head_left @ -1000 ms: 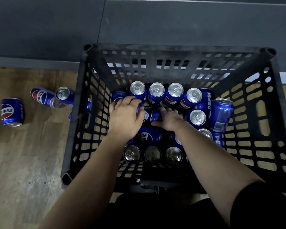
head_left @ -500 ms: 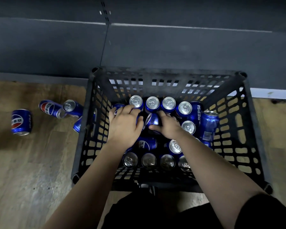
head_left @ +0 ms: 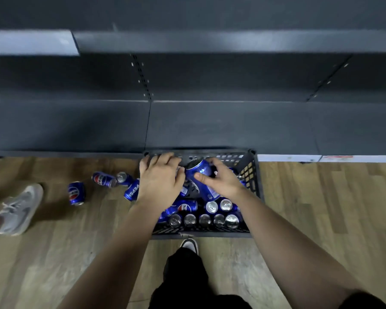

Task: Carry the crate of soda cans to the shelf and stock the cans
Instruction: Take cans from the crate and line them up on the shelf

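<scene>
A black plastic crate (head_left: 253,177) stands on the wood floor against the dark shelf (head_left: 232,126). Several blue soda cans (head_left: 205,220) stand or lie inside it. My right hand (head_left: 224,182) grips a tilted blue can (head_left: 198,169) raised above the crate's far side. Just left of it, my left hand (head_left: 159,180) is curled palm-down around another can, of which only a sliver shows under the fingers.
Three loose blue cans lie on the floor left of the crate: one (head_left: 76,193) apart, two (head_left: 103,179) (head_left: 132,192) nearer. Another person's grey shoe (head_left: 18,208) is at the far left. My own shoe (head_left: 189,244) touches the crate's near side.
The view has pulled back and up. Both hands have risen from among the cans, and the right hand now holds a can lifted above the crate. A shoe has appeared at the left.
</scene>
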